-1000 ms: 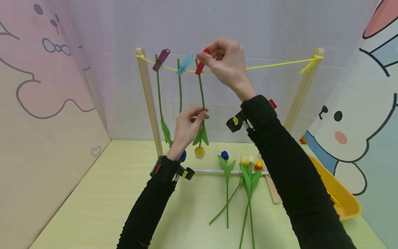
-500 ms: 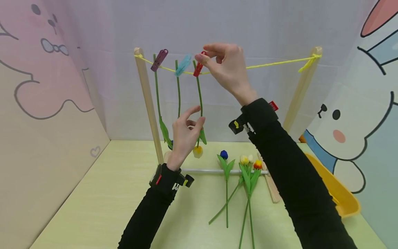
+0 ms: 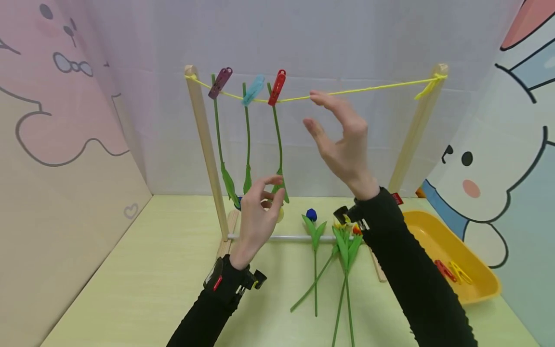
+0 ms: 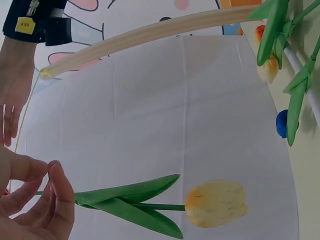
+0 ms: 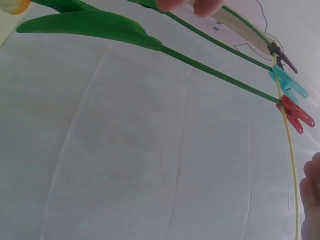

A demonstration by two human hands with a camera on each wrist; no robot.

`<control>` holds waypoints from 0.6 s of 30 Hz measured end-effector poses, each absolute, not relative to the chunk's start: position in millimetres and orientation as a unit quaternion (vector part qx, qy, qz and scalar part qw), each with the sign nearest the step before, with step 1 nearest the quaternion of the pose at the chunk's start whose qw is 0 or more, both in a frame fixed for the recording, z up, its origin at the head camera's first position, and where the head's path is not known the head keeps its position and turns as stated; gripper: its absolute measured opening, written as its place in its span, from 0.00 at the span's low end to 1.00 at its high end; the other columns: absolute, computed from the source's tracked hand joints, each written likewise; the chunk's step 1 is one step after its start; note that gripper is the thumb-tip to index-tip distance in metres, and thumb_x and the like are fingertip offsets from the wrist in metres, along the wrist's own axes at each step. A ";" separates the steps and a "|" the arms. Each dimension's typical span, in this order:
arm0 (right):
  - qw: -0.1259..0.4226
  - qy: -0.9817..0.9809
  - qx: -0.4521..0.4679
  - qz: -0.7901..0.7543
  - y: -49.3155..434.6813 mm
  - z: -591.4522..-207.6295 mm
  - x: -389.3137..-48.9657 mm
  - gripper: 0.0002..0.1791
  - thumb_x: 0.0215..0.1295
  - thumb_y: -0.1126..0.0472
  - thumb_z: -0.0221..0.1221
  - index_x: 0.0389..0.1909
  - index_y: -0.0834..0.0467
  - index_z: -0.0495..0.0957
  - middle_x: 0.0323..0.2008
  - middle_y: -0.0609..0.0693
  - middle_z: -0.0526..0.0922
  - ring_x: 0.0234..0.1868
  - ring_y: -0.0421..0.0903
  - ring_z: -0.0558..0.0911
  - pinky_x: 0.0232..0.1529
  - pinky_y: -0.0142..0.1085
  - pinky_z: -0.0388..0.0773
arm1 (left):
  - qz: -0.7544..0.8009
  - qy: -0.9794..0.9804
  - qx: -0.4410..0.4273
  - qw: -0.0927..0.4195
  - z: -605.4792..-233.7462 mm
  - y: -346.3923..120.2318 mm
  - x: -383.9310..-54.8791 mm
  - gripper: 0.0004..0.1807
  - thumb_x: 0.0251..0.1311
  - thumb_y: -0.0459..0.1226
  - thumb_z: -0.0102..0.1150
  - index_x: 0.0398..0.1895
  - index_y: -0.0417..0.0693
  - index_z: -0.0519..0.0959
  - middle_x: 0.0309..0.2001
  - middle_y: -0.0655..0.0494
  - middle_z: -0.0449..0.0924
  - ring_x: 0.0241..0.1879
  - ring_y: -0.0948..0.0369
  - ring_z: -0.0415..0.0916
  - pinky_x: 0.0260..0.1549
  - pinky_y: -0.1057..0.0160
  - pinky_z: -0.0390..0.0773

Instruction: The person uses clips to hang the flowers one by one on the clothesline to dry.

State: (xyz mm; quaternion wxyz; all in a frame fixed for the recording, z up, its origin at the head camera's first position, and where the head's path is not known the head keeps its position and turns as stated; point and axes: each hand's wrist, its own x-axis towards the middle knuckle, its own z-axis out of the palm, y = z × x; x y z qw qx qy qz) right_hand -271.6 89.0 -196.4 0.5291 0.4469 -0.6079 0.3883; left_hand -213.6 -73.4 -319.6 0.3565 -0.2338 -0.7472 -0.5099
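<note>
A red clothespin (image 3: 276,87) clamps a tulip stem (image 3: 278,135) to the yellow string (image 3: 368,88). Its pale yellow bloom (image 4: 215,204) hangs downward, mostly hidden behind my left hand in the head view. My left hand (image 3: 257,217) is beside this tulip's leaves, fingers loosely bent, holding nothing. Off to the right of the red clothespin, my right hand (image 3: 344,140) is just below the string with thumb and fingers spread apart. Farther left, a light blue clothespin (image 3: 253,90) and a purple clothespin (image 3: 220,83) each fix another hanging tulip.
Two wooden posts (image 3: 204,140) carry the string, joined low by a pale rod (image 3: 290,238). Several tulips (image 3: 347,250) lie on the table (image 3: 130,279). At the right, a yellow tray (image 3: 481,289) contains a red clothespin (image 3: 445,271) and a yellow clothespin (image 3: 459,273).
My right hand has let go of the red clothespin and moved right and down. My left hand has released the stem and dropped lower. The tray's clothespins have come into sight.
</note>
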 end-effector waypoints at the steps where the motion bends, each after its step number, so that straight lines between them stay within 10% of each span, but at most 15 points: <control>1: 0.524 -0.611 0.443 0.394 92.8 -202.8 -267.6 0.21 0.49 0.78 0.67 0.47 0.74 0.78 0.48 0.67 0.81 0.51 0.56 0.78 0.56 0.47 0.73 | -0.506 -0.755 -0.240 0.341 -326.4 -74.7 -214.6 0.12 0.63 0.27 0.56 0.49 0.36 0.78 0.40 0.45 0.81 0.25 0.61 0.78 0.21 0.61 0.81; 8: 0.475 -0.671 0.407 0.397 116.1 -241.8 -233.5 0.22 0.43 0.85 0.64 0.44 0.77 0.76 0.45 0.71 0.79 0.51 0.60 0.77 0.58 0.47 0.71 | -0.452 -0.823 -0.283 0.193 -360.6 -72.7 -201.2 0.09 0.63 0.31 0.57 0.45 0.43 0.81 0.34 0.53 0.83 0.25 0.65 0.77 0.24 0.65 0.81; 18: 0.349 -0.717 0.394 0.457 172.4 -364.0 -267.8 0.22 0.62 0.71 0.60 0.58 0.63 0.76 0.57 0.58 0.78 0.58 0.53 0.73 0.59 0.47 0.68 | -0.452 -0.856 -0.249 0.049 -411.7 -76.9 -199.0 0.08 0.66 0.36 0.56 0.43 0.47 0.82 0.26 0.56 0.83 0.20 0.67 0.73 0.20 0.68 0.75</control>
